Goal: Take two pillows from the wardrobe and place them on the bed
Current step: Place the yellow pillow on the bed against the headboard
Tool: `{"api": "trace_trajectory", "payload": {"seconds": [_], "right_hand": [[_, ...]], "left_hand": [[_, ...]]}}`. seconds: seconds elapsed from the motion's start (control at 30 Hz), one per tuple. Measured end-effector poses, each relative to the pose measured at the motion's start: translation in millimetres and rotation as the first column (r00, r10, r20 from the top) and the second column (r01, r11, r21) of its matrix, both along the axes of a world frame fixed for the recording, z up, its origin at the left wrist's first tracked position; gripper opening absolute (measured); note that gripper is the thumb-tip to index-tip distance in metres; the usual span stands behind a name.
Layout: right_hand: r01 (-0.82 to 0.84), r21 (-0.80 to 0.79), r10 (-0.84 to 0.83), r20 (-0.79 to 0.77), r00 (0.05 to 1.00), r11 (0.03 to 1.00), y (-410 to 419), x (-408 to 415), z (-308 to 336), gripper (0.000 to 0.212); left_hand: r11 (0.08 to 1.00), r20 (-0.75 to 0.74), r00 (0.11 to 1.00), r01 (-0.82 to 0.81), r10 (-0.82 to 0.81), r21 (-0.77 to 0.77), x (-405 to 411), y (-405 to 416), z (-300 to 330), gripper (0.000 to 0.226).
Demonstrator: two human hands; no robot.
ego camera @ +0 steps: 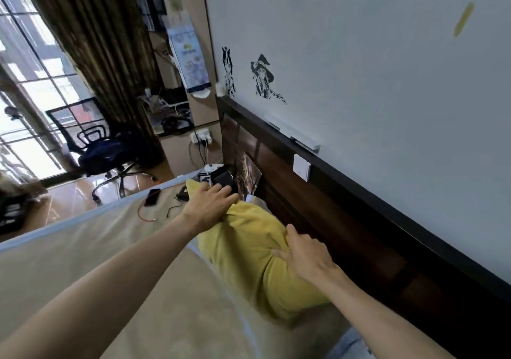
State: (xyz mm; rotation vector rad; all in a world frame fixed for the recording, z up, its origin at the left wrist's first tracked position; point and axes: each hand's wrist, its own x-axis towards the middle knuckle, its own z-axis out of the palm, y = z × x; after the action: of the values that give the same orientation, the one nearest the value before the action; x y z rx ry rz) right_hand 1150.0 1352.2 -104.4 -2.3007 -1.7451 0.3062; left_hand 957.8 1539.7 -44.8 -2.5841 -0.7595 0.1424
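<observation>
A yellow pillow (pixel 257 250) is laid on the bed (pixel 110 262), along the dark wooden headboard (pixel 331 220) under the pale wall (pixel 359 68). The left hand (pixel 207 206) is spread flat, fingers open, and is pressed on the far end of the pillow. The right hand (pixel 304 256) is also open, and its palm is rested on the near part, where the fabric is dented. A black phone (pixel 152 197) and thin cables (pixel 154 215) are seen on the sheet beyond.
</observation>
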Motion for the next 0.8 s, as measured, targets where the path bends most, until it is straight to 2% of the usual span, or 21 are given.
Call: {"api": "trace_trajectory", "payload": {"seconds": [0.2,0.33,0.47,0.53,0.63,0.7,0.8], "right_hand": [[0.03,0.011,-0.031,0.096,0.995,0.999,21,61,-8,0.06],[0.076,-0.009,-0.075,0.125,0.989,0.997,32,104,-10,0.05],[0.113,0.057,-0.123,0.249,0.961,0.992,46,135,-22,0.039],[0.14,0.011,-0.137,0.31,0.941,0.99,49,143,-34,0.036],[0.246,-0.081,-0.199,0.375,0.905,0.966,48,149,-50,0.063],[0.253,-0.078,-0.202,0.398,0.895,0.964,44,146,-58,0.072],[0.111,-0.103,-0.068,0.355,0.932,0.988,33,121,-80,0.069]], "left_hand": [[0.997,-0.108,0.992,0.068,-0.07,-0.02,115,41,-3,0.044],[0.996,-0.07,0.994,0.085,-0.085,-0.007,165,56,-25,0.042],[0.998,0.043,0.998,-0.043,0.046,-0.056,191,63,-60,0.052],[0.976,0.101,0.98,-0.154,0.17,-0.153,194,58,-81,0.066],[0.933,0.037,0.97,-0.219,0.239,-0.286,182,44,-109,0.087],[0.907,-0.022,0.966,-0.249,0.257,-0.34,166,33,-124,0.085],[0.807,-0.145,0.93,-0.365,0.337,-0.464,136,13,-145,0.068]]}}
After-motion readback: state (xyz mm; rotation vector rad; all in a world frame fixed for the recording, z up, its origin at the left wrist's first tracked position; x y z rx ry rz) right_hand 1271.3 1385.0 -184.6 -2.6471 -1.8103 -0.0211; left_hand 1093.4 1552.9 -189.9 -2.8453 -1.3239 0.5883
